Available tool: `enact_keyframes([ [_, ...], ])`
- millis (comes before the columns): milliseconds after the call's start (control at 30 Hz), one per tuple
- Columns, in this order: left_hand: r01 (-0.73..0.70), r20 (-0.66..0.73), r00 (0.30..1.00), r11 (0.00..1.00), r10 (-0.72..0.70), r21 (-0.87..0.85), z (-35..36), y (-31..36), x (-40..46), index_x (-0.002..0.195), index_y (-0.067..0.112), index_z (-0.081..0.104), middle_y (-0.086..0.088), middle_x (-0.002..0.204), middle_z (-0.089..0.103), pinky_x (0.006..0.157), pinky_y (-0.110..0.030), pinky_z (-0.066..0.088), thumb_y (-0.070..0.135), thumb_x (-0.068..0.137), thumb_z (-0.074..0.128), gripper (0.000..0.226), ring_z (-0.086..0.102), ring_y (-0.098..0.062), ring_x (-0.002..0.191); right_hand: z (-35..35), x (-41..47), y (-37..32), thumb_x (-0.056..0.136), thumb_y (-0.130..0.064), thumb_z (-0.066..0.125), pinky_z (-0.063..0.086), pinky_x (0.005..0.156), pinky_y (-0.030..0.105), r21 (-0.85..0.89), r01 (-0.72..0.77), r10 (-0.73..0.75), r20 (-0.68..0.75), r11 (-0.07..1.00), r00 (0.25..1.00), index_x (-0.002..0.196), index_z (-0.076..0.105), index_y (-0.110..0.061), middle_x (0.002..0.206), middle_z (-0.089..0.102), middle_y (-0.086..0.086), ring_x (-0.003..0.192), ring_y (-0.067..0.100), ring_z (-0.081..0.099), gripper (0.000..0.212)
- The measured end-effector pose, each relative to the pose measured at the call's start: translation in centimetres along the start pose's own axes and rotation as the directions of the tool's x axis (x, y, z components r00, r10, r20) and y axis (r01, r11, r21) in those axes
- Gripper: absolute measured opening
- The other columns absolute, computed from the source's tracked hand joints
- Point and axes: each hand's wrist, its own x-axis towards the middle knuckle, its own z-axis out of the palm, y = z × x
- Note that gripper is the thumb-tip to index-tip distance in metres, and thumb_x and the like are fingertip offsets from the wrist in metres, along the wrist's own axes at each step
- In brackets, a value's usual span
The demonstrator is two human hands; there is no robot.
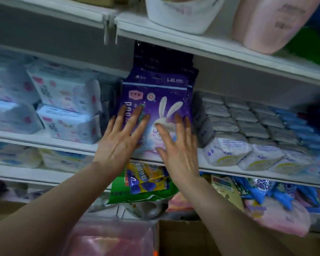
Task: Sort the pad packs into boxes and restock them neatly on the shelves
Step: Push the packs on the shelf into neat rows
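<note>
Purple bunny-print pad packs [156,108], upright w/ long axis vertical, front of row on mid shelf [248,168]: left hand [118,139] & right hand [175,145] both flat-fingered on front face, gripping nothing, equally near.

Glossy purple plastic pack [156,100], matt white shelf [229,52], brown cardboard box [183,239]

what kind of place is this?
Likely a shop's hygiene aisle or stockroom: white shelves crowded with packaged goods, both hands pressing a purple rabbit pad pack into its row, rows of small white packs alongside.
</note>
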Motion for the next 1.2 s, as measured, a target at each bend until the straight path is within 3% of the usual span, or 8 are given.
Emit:
enact_keyframes([
  [333,-0.012,-0.148,0.989,0.994,-0.004,-0.113,1.2,0.5,3.7,0.151,0.003,0.018,-0.027,0.157,0.016,0.114,-0.049,0.027,0.03,0.064,0.086,0.113,0.022,-0.044,0.143,0.5,3.5,2.3,0.062,-0.045,0.086,0.035,0.106,0.064,0.036,-0.035,0.039,-0.118,0.999,0.992,0.129,0.046,-0.023,0.151,0.035,0.018,0.142,0.041,0.03,0.082],
  [467,0.065,-0.19,0.973,0.945,-0.131,-0.321,0.5,0.9,2.9,0.151,-0.004,0.012,-0.029,0.157,0.006,0.119,-0.05,0.018,0.048,0.069,0.072,0.114,0.009,-0.039,0.148,-1.1,3.7,2.2,0.063,-0.047,0.086,0.038,0.111,0.051,0.394,-0.135,0.199,-0.126,0.909,0.972,0.148,0.027,-0.025,0.154,0.025,0.013,0.143,0.034,0.029,0.105],
  [567,0.298,0.019,0.929,0.717,-0.369,-0.63,0.1,1.2,3.8,0.153,0.004,-0.002,-0.022,0.16,0.009,0.121,-0.044,0.018,0.045,0.059,0.083,0.134,0.014,-0.032,0.148,-1.6,5.6,2.5,0.057,-0.05,0.09,0.036,0.112,0.034,0.645,-0.338,0.383,0.075,0.685,0.921,0.156,0.013,-0.025,0.157,0.026,0.007,0.143,0.025,0.032,0.127],
  [667,0.436,0.234,0.856,0.403,-0.461,-0.805,0.7,0.2,5.4,0.154,0.019,0.002,-0.008,0.145,0.046,0.106,-0.044,0.045,0.051,0.047,0.087,0.14,0.051,-0.022,0.128,-1.4,7.9,2.8,0.04,-0.074,0.079,0.041,0.111,0.042,0.751,-0.476,0.498,0.228,0.457,0.837,0.154,0.017,-0.026,0.153,0.04,0.002,0.138,0.021,0.043,0.139],
  [767,0.395,0.242,0.871,0.318,-0.427,-0.862,1.2,-0.5,6.3,0.141,0.025,0.031,0.006,0.123,0.062,0.094,-0.041,0.054,0.038,0.049,0.091,0.111,0.063,-0.007,0.107,-1.6,9.1,3.1,0.044,-0.071,0.079,0.048,0.104,0.042,0.754,-0.482,0.46,0.269,0.445,0.846,0.142,0.041,-0.028,0.137,0.057,-0.004,0.124,0.016,0.056,0.113],
  [867,0.338,0.186,0.892,0.334,-0.411,-0.88,1.2,-0.9,6.3,0.14,0.028,0.034,0.01,0.123,0.061,0.092,-0.041,0.055,0.028,0.053,0.091,0.104,0.062,-0.004,0.108,-1.4,8.8,3.3,0.059,-0.046,0.09,0.051,0.1,0.039,0.8,-0.418,0.468,0.198,0.431,0.861,0.129,0.05,-0.027,0.128,0.062,-0.004,0.115,0.013,0.06,0.083],
  [1067,0.331,0.183,0.901,0.351,-0.392,-0.876,1.5,-1.9,6.5,0.15,0.034,0.015,0.006,0.141,0.048,0.099,-0.044,0.05,0.046,0.042,0.09,0.132,0.054,-0.01,0.123,-2.1,12.1,4.2,0.042,-0.077,0.079,0.048,0.105,0.042,0.837,-0.467,0.49,0.291,0.286,0.822,0.152,0.027,-0.025,0.147,0.048,0.001,0.128,0.015,0.054,0.132],
  [1200,0.357,0.211,0.894,0.344,-0.395,-0.869,1.4,-2.0,7.0,0.15,0.037,0.012,0.007,0.137,0.052,0.098,-0.044,0.051,0.05,0.04,0.09,0.136,0.058,-0.009,0.117,-2.4,12.9,4.2,0.069,-0.05,0.084,0.055,0.095,0.035,0.861,-0.404,0.402,0.266,0.31,0.876,0.134,0.049,-0.029,0.115,0.067,-0.013,0.101,0.003,0.067,0.077],
])
